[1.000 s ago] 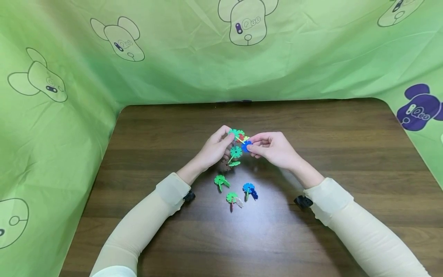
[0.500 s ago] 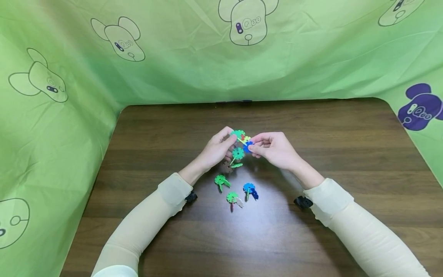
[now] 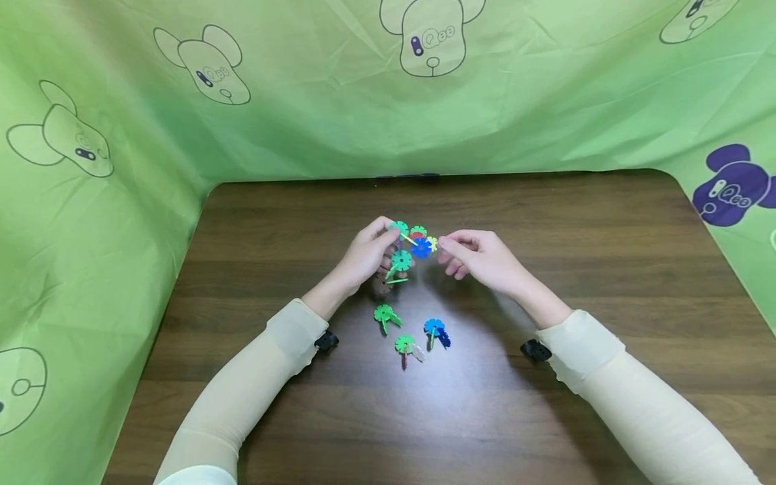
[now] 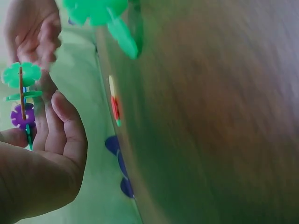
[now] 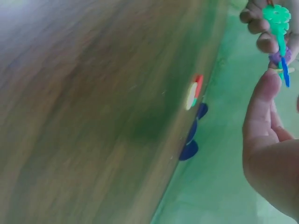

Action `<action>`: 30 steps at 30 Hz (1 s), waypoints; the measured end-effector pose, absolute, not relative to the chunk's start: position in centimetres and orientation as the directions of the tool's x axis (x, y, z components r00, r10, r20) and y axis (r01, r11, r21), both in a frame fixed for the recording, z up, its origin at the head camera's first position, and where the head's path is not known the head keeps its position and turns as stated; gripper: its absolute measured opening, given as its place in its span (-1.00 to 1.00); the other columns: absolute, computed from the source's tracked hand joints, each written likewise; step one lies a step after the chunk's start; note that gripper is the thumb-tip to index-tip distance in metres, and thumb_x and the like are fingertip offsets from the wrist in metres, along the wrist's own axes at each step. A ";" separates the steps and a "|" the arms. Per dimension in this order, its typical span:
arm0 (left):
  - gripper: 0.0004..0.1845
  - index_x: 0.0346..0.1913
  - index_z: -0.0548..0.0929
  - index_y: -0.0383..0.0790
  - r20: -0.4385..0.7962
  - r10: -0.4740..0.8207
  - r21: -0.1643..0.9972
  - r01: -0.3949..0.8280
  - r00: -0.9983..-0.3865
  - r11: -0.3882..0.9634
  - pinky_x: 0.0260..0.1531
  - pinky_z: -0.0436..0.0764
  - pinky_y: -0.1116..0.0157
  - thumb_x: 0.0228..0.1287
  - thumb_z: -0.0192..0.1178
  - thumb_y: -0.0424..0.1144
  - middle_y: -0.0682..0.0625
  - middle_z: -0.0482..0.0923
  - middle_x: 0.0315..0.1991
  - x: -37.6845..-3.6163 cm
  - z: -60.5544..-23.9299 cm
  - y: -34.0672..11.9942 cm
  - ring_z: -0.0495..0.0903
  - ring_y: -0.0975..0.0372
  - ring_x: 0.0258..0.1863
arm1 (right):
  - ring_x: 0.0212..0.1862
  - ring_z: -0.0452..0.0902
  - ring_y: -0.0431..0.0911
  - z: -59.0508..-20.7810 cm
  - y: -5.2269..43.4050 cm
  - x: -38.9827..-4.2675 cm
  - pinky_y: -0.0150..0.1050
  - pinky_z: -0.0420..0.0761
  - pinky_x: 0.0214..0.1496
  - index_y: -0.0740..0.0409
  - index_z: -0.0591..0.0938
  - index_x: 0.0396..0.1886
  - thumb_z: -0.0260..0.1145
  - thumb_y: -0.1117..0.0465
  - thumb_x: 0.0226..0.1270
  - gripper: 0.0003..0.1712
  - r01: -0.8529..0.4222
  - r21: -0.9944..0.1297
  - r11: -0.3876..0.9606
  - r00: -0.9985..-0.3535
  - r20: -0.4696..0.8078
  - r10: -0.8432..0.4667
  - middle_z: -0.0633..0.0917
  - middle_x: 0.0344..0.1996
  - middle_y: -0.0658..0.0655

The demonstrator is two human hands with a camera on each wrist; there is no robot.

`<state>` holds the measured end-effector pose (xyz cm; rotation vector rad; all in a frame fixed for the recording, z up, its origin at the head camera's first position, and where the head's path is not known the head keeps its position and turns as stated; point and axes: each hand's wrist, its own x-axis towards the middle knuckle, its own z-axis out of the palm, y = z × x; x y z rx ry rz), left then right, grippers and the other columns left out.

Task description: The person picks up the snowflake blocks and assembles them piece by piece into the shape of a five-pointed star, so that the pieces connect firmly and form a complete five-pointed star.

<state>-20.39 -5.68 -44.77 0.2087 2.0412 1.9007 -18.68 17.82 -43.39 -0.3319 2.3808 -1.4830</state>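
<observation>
Noted from head view: linked toy discs (image 3: 401, 260) pinched by left hand (image 3: 362, 254) above table (image 3: 606, 236); right hand (image 3: 481, 261), fingers loosely curled and free, just beside blue disc (image 3: 421, 248). Purple disc (image 4: 21, 115) among them: plain in left wrist view, mostly hidden from head. Red-and-yellow cluster (image 4: 115, 103): next to blue disc from head, lying apart on table in wrist views.

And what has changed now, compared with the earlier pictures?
The right hand has let go of the dark-blue flower-shaped plastic disc. The left hand, gripping the linked green plastic discs, has shifted leftward, carrying the blue one along. Three small plastic clusters stayed on the brown table.
</observation>
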 end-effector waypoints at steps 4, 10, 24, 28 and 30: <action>-0.79 -0.20 0.43 -0.15 -0.164 0.271 0.986 -0.148 -0.948 0.080 -0.59 0.40 0.31 0.48 -0.05 -0.07 -0.03 0.37 -0.46 -21.1 -44.8 -6.7 0.37 0.15 -0.61 | -0.51 0.57 0.03 -43.8 18.4 -18.1 -0.16 0.60 -0.48 0.19 0.66 -0.32 0.09 -0.27 0.36 -0.40 -0.062 -0.733 0.677 -0.893 -0.262 -0.365 0.66 -0.52 0.17; -0.76 -0.21 0.42 -0.17 -0.192 0.221 0.981 -0.184 -0.956 0.054 -0.62 0.37 0.35 0.48 -0.06 -0.05 -0.03 0.35 -0.48 -21.7 -44.9 -7.5 0.44 0.16 -0.64 | -0.73 0.45 -0.13 -44.1 17.4 -16.6 -0.20 0.48 -0.61 0.06 0.62 -0.72 0.16 -0.39 0.21 -0.33 -0.195 -0.499 0.844 -0.779 -0.444 -0.442 0.55 -0.82 -0.02; -0.74 -0.13 0.42 -0.18 -0.209 0.233 0.978 -0.201 -0.950 0.056 -0.57 0.39 0.34 0.47 -0.04 -0.03 -0.03 0.36 -0.40 -21.5 -45.6 -7.3 0.38 0.20 -0.61 | -0.77 0.44 -0.19 -45.4 15.6 -15.3 -0.23 0.51 -0.60 0.06 0.58 -0.83 0.35 -0.29 0.08 -0.41 -0.222 -0.442 0.869 -0.743 -0.501 -0.445 0.51 -0.89 -0.08; -0.73 -0.04 0.43 -0.16 -0.209 0.243 0.978 -0.202 -0.947 0.052 -0.57 0.43 0.34 0.47 -0.04 -0.02 -0.04 0.37 -0.37 -21.4 -45.8 -7.3 0.40 0.18 -0.61 | -0.76 0.38 -0.22 -45.7 16.1 -15.4 -0.28 0.45 -0.63 0.05 0.56 -0.80 0.38 -0.16 0.13 -0.50 -0.235 -0.522 0.820 -0.710 -0.484 -0.512 0.49 -0.85 -0.09; -0.73 0.00 0.46 -0.13 -0.208 0.249 0.978 -0.200 -0.946 0.056 -0.58 0.45 0.35 0.47 -0.04 -0.02 -0.05 0.39 -0.38 -21.4 -45.8 -7.3 0.42 0.16 -0.61 | -0.73 0.36 -0.23 -45.8 16.5 -15.6 -0.31 0.40 -0.64 0.06 0.57 -0.76 0.38 -0.09 0.17 -0.55 -0.220 -0.578 0.786 -0.685 -0.482 -0.546 0.50 -0.81 -0.07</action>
